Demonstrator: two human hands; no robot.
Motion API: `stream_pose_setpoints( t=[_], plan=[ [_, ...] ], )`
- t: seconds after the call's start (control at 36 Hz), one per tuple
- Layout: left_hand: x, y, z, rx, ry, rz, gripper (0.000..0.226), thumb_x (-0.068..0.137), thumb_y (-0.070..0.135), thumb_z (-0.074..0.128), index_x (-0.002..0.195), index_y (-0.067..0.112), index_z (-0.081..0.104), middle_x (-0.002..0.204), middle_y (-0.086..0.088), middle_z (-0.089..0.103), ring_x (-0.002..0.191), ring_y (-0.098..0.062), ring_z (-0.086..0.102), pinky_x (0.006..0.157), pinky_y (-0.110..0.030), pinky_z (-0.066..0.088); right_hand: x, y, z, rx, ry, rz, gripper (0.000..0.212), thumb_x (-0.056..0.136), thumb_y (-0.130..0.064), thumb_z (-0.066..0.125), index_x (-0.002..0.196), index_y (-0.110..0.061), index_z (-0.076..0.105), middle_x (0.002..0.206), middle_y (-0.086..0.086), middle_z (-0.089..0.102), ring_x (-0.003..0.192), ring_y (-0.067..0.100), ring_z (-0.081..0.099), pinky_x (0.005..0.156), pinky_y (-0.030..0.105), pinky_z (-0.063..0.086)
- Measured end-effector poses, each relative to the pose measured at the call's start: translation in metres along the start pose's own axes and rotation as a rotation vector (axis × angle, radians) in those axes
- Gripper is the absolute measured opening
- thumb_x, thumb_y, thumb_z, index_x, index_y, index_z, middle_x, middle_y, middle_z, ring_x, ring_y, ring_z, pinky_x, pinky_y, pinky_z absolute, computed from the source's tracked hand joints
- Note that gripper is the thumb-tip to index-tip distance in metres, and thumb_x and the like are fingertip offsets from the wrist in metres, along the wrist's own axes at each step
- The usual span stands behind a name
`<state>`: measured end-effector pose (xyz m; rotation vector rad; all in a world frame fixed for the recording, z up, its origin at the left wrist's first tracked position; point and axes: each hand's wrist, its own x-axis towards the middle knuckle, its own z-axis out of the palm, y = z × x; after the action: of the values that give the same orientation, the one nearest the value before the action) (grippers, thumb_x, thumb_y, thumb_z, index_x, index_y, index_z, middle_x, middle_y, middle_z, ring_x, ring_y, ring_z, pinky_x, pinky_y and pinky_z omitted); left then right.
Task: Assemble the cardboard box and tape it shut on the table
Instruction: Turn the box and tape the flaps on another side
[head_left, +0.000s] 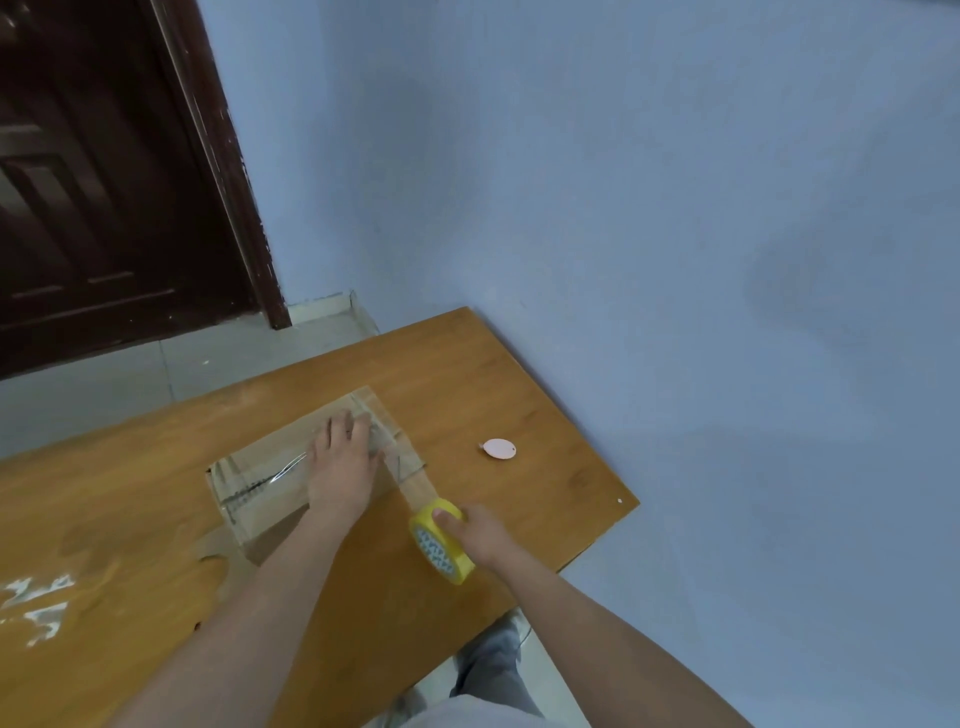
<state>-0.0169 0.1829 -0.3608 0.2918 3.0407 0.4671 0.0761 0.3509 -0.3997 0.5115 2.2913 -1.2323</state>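
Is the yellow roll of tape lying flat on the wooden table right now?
No, the right hand holds the yellow roll of tape on edge beside the cardboard box.

The table (519, 395) is orange-brown wood grain with a smooth, faintly glossy finish. The box (270, 499) is matt brown cardboard crossed by shiny clear tape strips. The tape roll (441, 540) looks like glossy yellow plastic. The wall (623, 182) is matt blue paint.

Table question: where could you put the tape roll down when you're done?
Bare wood shows on the table between the cardboard box and the wall, around the small pink disc. More lies left of the box, above the white scraps. It is crowded at the box's near right corner: left hand presses on top, right hand holds the tape roll.
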Motion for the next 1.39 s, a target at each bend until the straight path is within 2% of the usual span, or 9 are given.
stream_pose_setpoints(
  t=[0.14, 0.33, 0.47, 0.56, 0.64, 0.92, 1.17, 1.33, 1.39],
  plan=[
    [-0.007, 0.007, 0.007, 0.042, 0.123, 0.106, 0.03, 0.087, 0.007, 0.056, 0.118, 0.007, 0.057, 0.12, -0.013, 0.054, 0.113, -0.034, 0.046, 0.098, -0.043, 0.035, -0.001, -0.006, 0.015, 0.03, -0.001, 0.016, 0.056, 0.094, -0.054, 0.041, 0.129, -0.011, 0.051, 0.122, 0.01, 0.061, 0.108, 0.026, 0.058, 0.097, 0.041, 0.046],
    [-0.008, 0.001, 0.01, 0.04, 0.133, 0.19, 0.015, 0.093, 0.009, 0.051, 0.103, 0.01, 0.062, 0.11, -0.005, 0.06, 0.105, -0.028, 0.052, 0.086, -0.037, 0.041, 0.004, -0.009, 0.014, 0.025, -0.01, 0.046, 0.061, 0.094, -0.056, 0.04, 0.135, -0.011, 0.045, 0.129, 0.01, 0.056, 0.114, 0.026, 0.055, 0.099, 0.038, 0.044],
    [-0.026, 0.005, 0.015, 0.119, 0.213, 0.235, 0.035, 0.088, 0.028, 0.049, 0.102, 0.001, 0.065, 0.104, -0.017, 0.064, 0.1, -0.037, 0.059, 0.089, -0.047, 0.049, 0.008, -0.006, 0.016, 0.034, -0.004, 0.031, 0.064, 0.094, -0.057, 0.039, 0.137, -0.01, 0.044, 0.133, 0.01, 0.054, 0.117, 0.026, 0.053, 0.098, 0.036, 0.044],
    [-0.035, 0.007, 0.028, 0.177, 0.122, 0.195, 0.064, 0.082, 0.045, 0.063, 0.126, -0.001, 0.053, 0.125, -0.021, 0.055, 0.119, -0.038, 0.05, 0.107, -0.05, 0.036, 0.01, -0.004, 0.016, 0.048, -0.018, 0.0, 0.061, 0.094, -0.057, 0.037, 0.134, -0.011, 0.047, 0.132, 0.011, 0.055, 0.117, 0.026, 0.054, 0.1, 0.038, 0.044],
    [-0.04, 0.008, 0.04, 0.225, 0.021, 0.139, 0.093, 0.083, 0.066, 0.049, 0.147, 0.003, 0.024, 0.151, -0.017, 0.028, 0.142, -0.034, 0.02, 0.117, -0.044, 0.007, 0.01, 0.001, 0.013, 0.038, -0.066, -0.02, 0.064, 0.095, -0.056, 0.034, 0.139, -0.01, 0.041, 0.142, 0.01, 0.047, 0.126, 0.025, 0.047, 0.101, 0.032, 0.037],
    [-0.046, 0.014, 0.045, 0.282, -0.039, 0.11, 0.109, 0.077, 0.076, 0.037, 0.15, 0.005, -0.003, 0.158, -0.013, 0.001, 0.145, -0.033, -0.009, 0.114, -0.047, -0.015, 0.004, 0.011, 0.003, 0.065, -0.194, -0.002, 0.077, 0.094, -0.059, 0.034, 0.151, -0.009, 0.018, 0.157, 0.009, 0.022, 0.143, 0.026, 0.025, 0.117, 0.04, 0.023],
    [-0.048, 0.014, 0.046, 0.256, -0.026, 0.098, 0.121, 0.068, 0.087, 0.033, 0.15, 0.006, -0.001, 0.158, -0.013, 0.008, 0.146, -0.03, -0.006, 0.115, -0.043, -0.014, 0.02, 0.022, -0.014, 0.223, -0.179, 0.114, 0.079, 0.087, -0.071, 0.03, 0.14, -0.014, 0.042, 0.133, 0.003, 0.053, 0.121, 0.022, 0.051, 0.105, 0.039, 0.04],
    [-0.04, 0.01, 0.044, 0.269, -0.051, 0.064, 0.118, 0.07, 0.086, 0.032, 0.15, 0.009, -0.008, 0.158, -0.01, 0.005, 0.146, -0.027, -0.007, 0.113, -0.039, -0.018, 0.058, 0.021, -0.054, 0.123, 0.23, 0.053, 0.022, 0.099, -0.031, 0.041, 0.1, -0.013, 0.053, 0.091, 0.004, 0.055, 0.091, 0.022, 0.052, 0.075, 0.03, 0.041],
    [-0.041, 0.009, 0.044, 0.264, -0.053, 0.068, 0.118, 0.07, 0.087, 0.03, 0.148, 0.01, -0.014, 0.159, -0.009, 0.003, 0.146, -0.026, -0.009, 0.112, -0.038, -0.022, 0.072, 0.021, -0.068, 0.051, 0.298, 0.086, 0.022, 0.096, -0.018, 0.043, 0.112, -0.009, 0.056, 0.1, 0.005, 0.055, 0.096, 0.025, 0.053, 0.074, 0.029, 0.042]
  ],
)
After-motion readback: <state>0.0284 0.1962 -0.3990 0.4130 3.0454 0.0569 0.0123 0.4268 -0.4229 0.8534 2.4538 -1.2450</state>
